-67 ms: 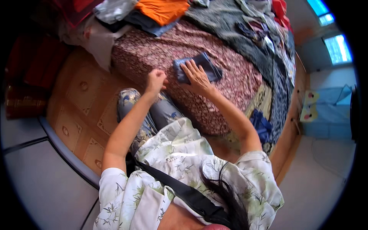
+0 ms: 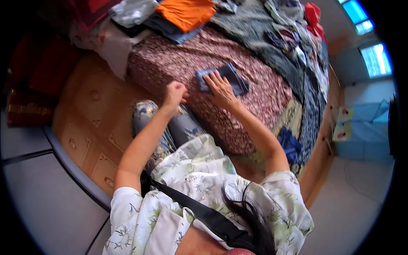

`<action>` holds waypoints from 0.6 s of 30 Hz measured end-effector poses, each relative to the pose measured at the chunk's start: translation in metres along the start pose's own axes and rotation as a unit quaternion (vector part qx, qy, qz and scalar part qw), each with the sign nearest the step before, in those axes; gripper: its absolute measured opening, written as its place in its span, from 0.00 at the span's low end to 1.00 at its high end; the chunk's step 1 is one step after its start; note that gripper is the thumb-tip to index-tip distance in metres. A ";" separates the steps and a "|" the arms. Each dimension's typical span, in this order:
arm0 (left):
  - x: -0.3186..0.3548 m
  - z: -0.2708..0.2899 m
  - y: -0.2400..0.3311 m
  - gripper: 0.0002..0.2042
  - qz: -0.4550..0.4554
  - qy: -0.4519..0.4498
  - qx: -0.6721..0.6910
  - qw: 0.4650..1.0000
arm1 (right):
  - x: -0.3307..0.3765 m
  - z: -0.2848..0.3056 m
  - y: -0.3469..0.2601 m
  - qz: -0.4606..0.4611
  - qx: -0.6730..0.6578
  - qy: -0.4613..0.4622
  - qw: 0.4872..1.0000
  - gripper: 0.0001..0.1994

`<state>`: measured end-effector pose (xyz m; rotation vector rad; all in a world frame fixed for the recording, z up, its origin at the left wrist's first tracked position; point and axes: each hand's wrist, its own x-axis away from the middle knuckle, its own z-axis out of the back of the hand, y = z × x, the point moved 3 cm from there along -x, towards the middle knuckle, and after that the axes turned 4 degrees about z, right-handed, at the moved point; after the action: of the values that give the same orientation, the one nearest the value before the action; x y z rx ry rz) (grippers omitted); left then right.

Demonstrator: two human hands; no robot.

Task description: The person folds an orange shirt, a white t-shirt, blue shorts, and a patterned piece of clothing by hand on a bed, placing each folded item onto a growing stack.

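A small folded dark blue cloth (image 2: 231, 74) lies on the maroon patterned bedcover (image 2: 255, 97). My right hand (image 2: 219, 87) rests flat on the cloth's near part, fingers spread and pressing down. My left hand (image 2: 175, 92) hovers at the bed's near edge, left of the cloth, curled into a loose fist with nothing visible in it. My knees in blue floral trousers (image 2: 170, 127) press against the bed's side.
A heap of clothes covers the far side of the bed: an orange garment (image 2: 187, 12), a white one (image 2: 131, 10), grey and dark pieces (image 2: 263, 29), a red item (image 2: 312, 15). A blue cloth (image 2: 290, 144) hangs at the bed's right edge. Patterned wooden floor (image 2: 85, 123) lies left.
My left hand has drifted slightly away from the cloth toward the bed's edge. My right hand stays flat on the blue cloth.
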<state>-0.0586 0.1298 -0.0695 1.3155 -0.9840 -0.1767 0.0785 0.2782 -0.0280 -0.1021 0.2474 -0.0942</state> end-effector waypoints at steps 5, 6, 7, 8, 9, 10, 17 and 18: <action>-0.009 -0.005 -0.006 0.05 0.035 -0.081 0.057 0.994 | -0.047 0.002 0.098 -0.395 -0.620 0.145 0.662 0.09; -0.010 -0.004 -0.007 0.05 0.029 -0.088 0.055 0.994 | -0.073 0.021 0.108 -0.361 -0.639 0.155 0.661 0.10; -0.002 0.012 0.001 0.05 0.033 -0.089 0.058 0.994 | -0.106 0.025 0.113 -0.348 -0.709 0.151 0.595 0.12; 0.002 0.016 0.004 0.05 0.031 -0.095 0.072 0.992 | -0.138 0.044 0.109 -0.354 -0.719 0.175 0.571 0.14; 0.003 0.018 0.007 0.05 0.052 -0.110 0.057 0.991 | -0.169 0.066 0.100 -0.300 -0.772 0.164 0.536 0.17; 0.004 0.020 0.010 0.05 0.037 -0.127 0.044 0.990 | -0.198 0.068 0.118 -0.286 -0.765 0.211 0.538 0.18; 0.000 0.044 0.024 0.06 0.008 -0.118 0.083 0.990 | -0.383 0.130 0.056 -0.245 -0.656 0.405 0.588 0.27; 0.000 0.046 0.026 0.06 0.007 -0.120 0.093 0.988 | -0.399 0.135 0.042 -0.265 -0.652 0.423 0.571 0.30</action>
<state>-0.1006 0.1040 -0.0505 1.4804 -1.2375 -0.2409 -0.2692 0.3738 0.1930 -1.6860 1.2414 -0.5660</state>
